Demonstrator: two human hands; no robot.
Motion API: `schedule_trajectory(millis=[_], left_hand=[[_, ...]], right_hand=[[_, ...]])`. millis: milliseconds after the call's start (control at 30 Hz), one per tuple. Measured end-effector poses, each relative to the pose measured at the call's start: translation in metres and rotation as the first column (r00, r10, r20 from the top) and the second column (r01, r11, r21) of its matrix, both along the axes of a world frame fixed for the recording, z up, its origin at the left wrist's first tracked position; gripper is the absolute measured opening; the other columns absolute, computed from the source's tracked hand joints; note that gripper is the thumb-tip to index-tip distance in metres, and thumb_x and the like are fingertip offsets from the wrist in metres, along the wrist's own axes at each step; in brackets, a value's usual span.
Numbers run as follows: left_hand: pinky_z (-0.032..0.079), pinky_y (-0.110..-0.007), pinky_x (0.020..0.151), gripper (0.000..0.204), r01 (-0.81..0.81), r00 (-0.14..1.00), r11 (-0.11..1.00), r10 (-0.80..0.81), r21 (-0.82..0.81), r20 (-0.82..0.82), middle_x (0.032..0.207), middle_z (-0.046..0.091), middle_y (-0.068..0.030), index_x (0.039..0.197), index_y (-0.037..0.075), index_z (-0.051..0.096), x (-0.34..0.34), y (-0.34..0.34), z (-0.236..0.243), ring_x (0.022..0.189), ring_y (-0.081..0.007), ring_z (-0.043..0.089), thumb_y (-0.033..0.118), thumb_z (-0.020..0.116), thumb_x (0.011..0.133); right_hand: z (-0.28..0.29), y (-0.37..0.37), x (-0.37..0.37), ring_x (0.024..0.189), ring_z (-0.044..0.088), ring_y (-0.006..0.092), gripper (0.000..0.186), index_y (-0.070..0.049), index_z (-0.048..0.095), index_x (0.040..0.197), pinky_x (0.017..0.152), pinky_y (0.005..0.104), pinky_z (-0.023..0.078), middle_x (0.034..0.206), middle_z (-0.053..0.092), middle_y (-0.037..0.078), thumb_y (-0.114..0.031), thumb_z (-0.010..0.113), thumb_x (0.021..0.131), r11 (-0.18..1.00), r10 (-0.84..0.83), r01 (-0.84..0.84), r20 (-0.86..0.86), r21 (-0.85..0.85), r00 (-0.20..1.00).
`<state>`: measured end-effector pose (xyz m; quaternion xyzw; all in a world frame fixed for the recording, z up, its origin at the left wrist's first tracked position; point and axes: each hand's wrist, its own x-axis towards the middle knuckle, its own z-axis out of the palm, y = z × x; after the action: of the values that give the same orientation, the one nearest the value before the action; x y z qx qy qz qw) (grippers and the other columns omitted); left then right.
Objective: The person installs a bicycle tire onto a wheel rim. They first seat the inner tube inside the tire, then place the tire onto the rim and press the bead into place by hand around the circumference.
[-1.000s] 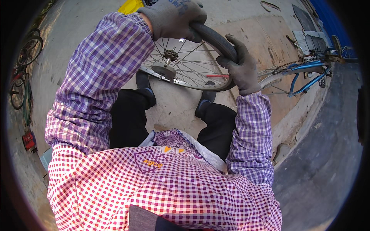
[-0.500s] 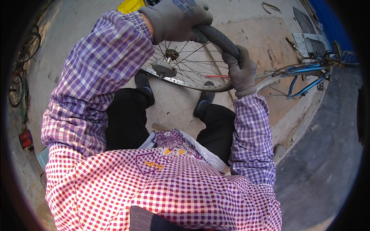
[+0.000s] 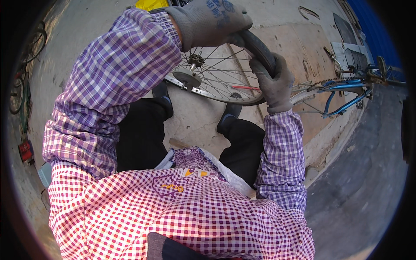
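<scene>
Both hands wear grey knit gloves. My left hand is closed on the top of a black bicycle tyre, its thumb under the rubber. My right hand grips the same tyre lower down on the right, fingers wrapped round it. The tyre is on a spoked wheel with a silver rim, a hub and a round grey metal piece below the hub. A thin red object shows behind the spokes. My feet stand on concrete under the wheel, which is partly hidden by my left arm.
A blue bicycle frame with chain lies at right on a worn board. A wire basket, a curved metal piece and a blue wall are beyond. A yellow object is at top, bicycles at far left.
My left hand has moved a little rightward with the top of the tyre. My right hand's fingers, partly raised a second ago, have closed round the tyre lower down.
</scene>
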<state>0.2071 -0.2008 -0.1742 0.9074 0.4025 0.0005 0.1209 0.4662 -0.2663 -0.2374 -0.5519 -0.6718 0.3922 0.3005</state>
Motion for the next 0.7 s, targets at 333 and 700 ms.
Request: schedule_trajectory(millis=[333,700], left_hand=[[0.059,-0.041,0.073,0.031,0.052,0.989,0.998,-0.057,0.041,0.136,0.098,0.069,-0.0097,0.103,0.011,0.068,0.026,0.006,0.006,0.087,-0.0294,0.074,0.038,0.073,0.089],[0.061,-0.029,0.069,0.043,0.057,0.998,0.913,-0.061,0.404,-0.003,0.104,0.068,-0.0019,0.134,0.019,0.059,-0.021,-0.015,-0.039,0.087,-0.0153,0.072,0.031,0.071,0.094]], right_hand=[[0.005,0.028,-0.001,0.089,0.073,0.0290,0.049,-0.010,0.067,0.119,0.074,0.0389,0.060,0.102,0.071,0.013,-0.023,0.091,0.079,0.861,-0.001,-0.106,0.209,0.497,0.978],[0.013,0.017,-0.037,0.087,0.075,0.0282,0.047,-0.008,0.066,0.118,0.073,0.0367,0.060,0.102,0.073,0.013,-0.021,0.091,0.079,0.876,0.028,-0.118,0.196,0.467,0.980]])
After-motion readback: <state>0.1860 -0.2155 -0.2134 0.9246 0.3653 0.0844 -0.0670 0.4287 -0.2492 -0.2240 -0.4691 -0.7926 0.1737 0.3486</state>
